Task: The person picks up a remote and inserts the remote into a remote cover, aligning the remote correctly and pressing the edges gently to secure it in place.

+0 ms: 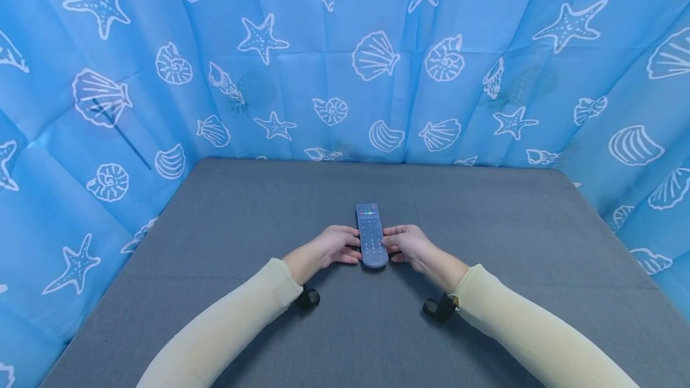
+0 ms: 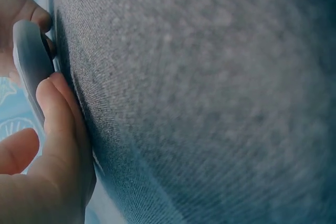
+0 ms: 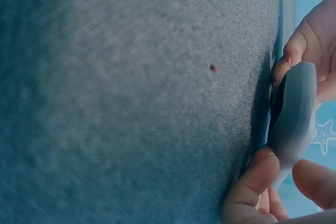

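A grey remote control (image 1: 372, 235) with rows of small buttons and a few coloured ones lies lengthwise on the table, between the two hands. At its left edge my left hand (image 1: 339, 245) touches it with the fingertips, fingers nearly straight. From the opposite side my right hand (image 1: 411, 247) meets the right edge with its fingertips. In the left wrist view, the near end of the remote (image 2: 32, 56) shows a dark underside, and the left thumb (image 2: 18, 150) stands apart from it. The right wrist view shows the remote (image 3: 296, 111) edge-on, with fingertips low along its side.
Dark grey cloth covers the table (image 1: 269, 196). A blue curtain (image 1: 334, 64) with white shells and starfish hangs behind and at both sides. Black wrist devices (image 1: 441, 308) sit beneath the sleeve cuffs. A small dark speck (image 3: 213, 68) lies on the cloth.
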Motion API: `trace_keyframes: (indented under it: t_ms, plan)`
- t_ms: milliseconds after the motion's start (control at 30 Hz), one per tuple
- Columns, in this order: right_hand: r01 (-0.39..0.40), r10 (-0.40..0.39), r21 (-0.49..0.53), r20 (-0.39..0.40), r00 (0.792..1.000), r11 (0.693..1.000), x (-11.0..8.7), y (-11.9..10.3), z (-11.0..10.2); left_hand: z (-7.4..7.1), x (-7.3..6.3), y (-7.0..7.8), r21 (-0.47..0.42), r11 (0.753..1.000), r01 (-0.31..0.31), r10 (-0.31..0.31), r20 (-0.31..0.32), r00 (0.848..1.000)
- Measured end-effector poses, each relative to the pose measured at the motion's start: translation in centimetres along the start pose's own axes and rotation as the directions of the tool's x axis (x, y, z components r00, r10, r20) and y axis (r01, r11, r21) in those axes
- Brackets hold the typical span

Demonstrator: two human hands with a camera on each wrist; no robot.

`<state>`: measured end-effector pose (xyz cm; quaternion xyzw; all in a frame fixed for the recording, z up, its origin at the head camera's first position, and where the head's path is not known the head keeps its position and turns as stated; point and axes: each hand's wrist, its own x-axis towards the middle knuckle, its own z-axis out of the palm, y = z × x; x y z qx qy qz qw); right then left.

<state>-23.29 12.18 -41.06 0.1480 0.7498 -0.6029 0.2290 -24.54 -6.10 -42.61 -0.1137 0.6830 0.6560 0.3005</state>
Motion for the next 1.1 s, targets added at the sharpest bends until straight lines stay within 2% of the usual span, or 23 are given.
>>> trace_keyframes:
  t_ms: [300,467,733,833,933,1033,1100]
  plan:
    - [0.01,-0.01,-0.012,0.005,1.0,1.0,0.0,0.1,-0.1,-0.1,0.1,0.1,0.035,0.999,-0.012,0.011,0.016,1.0]
    - [0.016,-0.016,-0.016,0.025,1.0,1.0,-0.3,0.1,-0.3,-0.1,-0.3,0.3,0.079,0.997,-0.01,0.009,0.005,1.0]
    - [0.097,-0.096,-0.043,0.037,0.995,0.994,-0.8,0.6,0.1,-0.4,-1.4,0.2,0.129,0.991,-0.034,0.034,-0.003,0.999]
    - [0.115,-0.114,-0.03,0.053,0.992,0.993,-0.9,1.1,0.1,-0.8,-2.0,-0.4,0.16,0.985,-0.071,0.071,0.003,0.997]
    - [0.142,-0.138,-0.059,0.065,0.988,0.988,-1.2,1.6,-0.4,-1.4,-3.0,-1.3,0.216,0.967,-0.132,0.134,0.005,0.991]
    - [0.202,-0.193,-0.17,0.066,0.979,0.965,-1.7,2.1,-1.5,-2.2,-4.1,-1.9,0.27,0.938,-0.217,0.226,-0.002,0.974]
    - [0.256,-0.246,-0.266,0.072,0.967,0.929,-2.1,2.3,-2.4,-2.8,-4.9,-2.3,0.282,0.918,-0.277,0.294,-0.017,0.956]
